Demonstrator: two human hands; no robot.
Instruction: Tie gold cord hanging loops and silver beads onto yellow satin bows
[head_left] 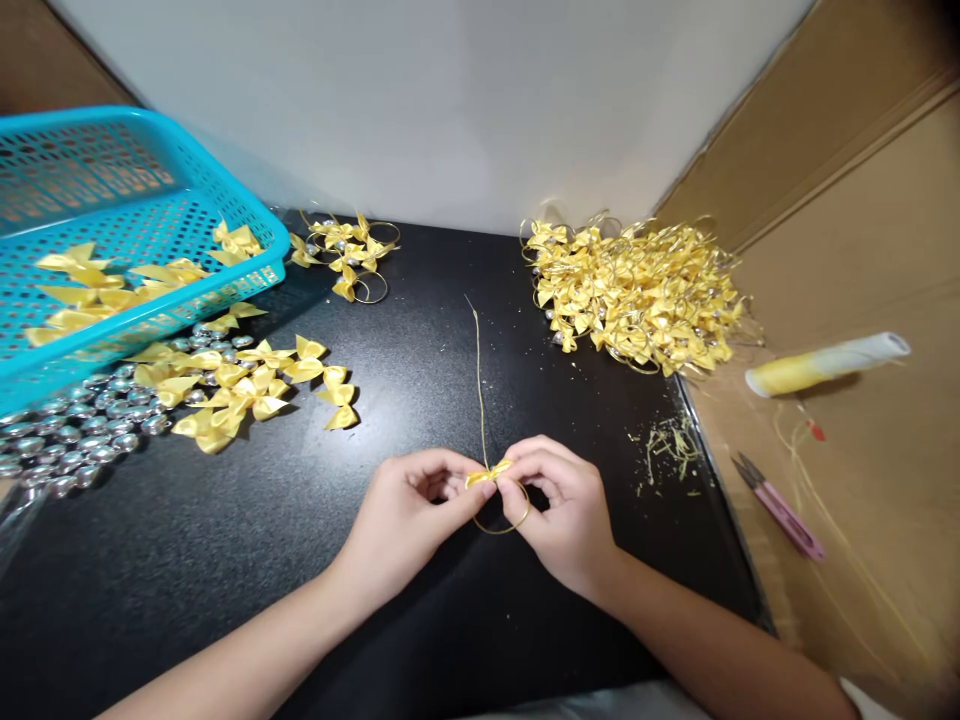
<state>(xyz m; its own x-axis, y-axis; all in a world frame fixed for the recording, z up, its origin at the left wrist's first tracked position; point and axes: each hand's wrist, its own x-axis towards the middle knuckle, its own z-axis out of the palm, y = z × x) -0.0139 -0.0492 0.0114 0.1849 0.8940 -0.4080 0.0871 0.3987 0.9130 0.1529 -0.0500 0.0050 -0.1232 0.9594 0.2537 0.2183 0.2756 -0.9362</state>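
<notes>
Yellow bow (486, 477) is at the lower centre of the frame, between the left hand (409, 505) and the right hand (564, 505), and their fingers (459, 510) pinch it. One gold loop (495, 532) shows just below it, and one thin cord (480, 390) stretches upward over the black surface (412, 345). Turquoise basket (274, 240) stands at upper left.

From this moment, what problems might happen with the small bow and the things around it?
The yellow bow, held between the left hand and right hand, might slip. The cord extending beyond it lies loose on the black table and could tangle. The large pile of bows reaches the table's right edge, so a bump may spill some.
</notes>
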